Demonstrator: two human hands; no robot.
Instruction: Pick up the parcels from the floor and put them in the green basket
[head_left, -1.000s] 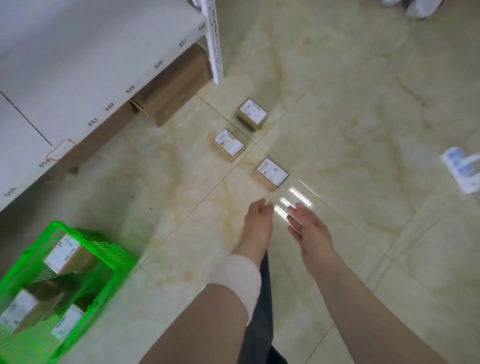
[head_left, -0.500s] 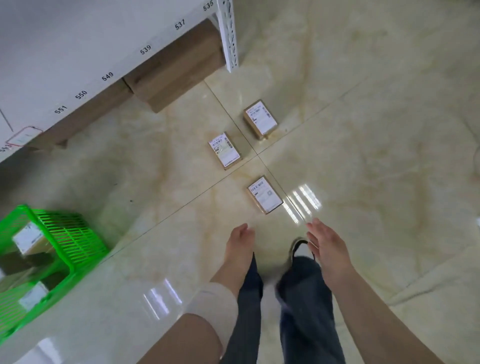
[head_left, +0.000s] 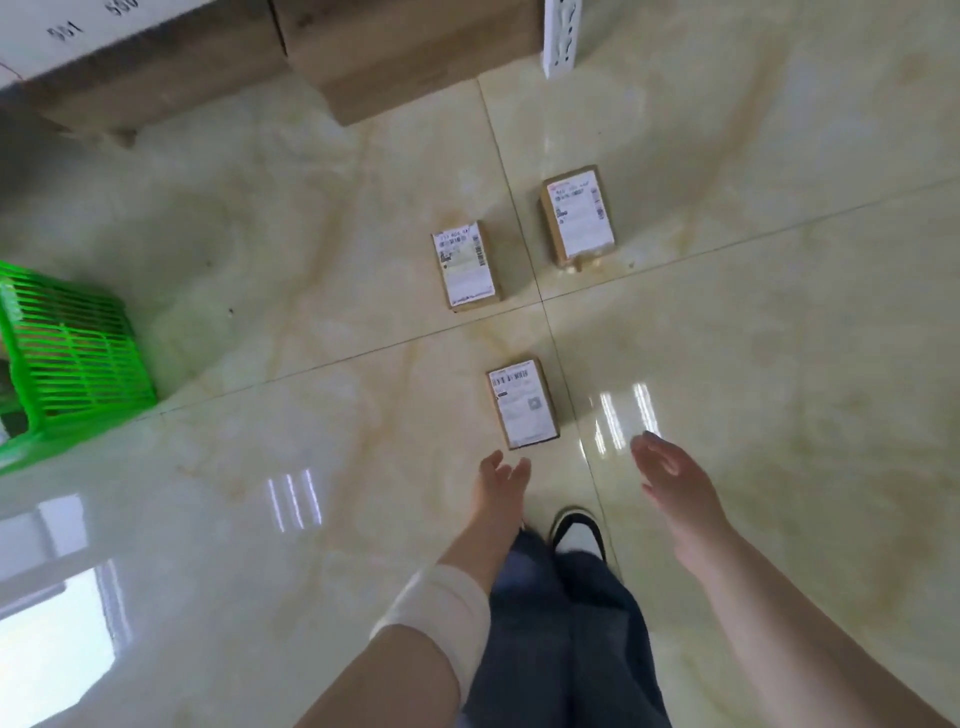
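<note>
At the far left edge, the green slatted plastic basket (head_left: 78, 358) sits well apart from three small brown cardboard parcels (head_left: 466, 270) lying label-up on the floor. The nearest parcel (head_left: 523, 404) lies just beyond the left hand (head_left: 501, 480). The right hand (head_left: 675, 480) hovers near it. Both hands are empty, with fingers relaxed. On the glossy tile (head_left: 779, 364), a one-sided grab would probably skid the box away.

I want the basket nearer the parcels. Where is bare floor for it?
Bare tiles lie between the green basket and the middle parcel, and right of the far parcel. Crowded: round the tile crossing, where these and the nearest parcel lie, and by the cartons.
</note>
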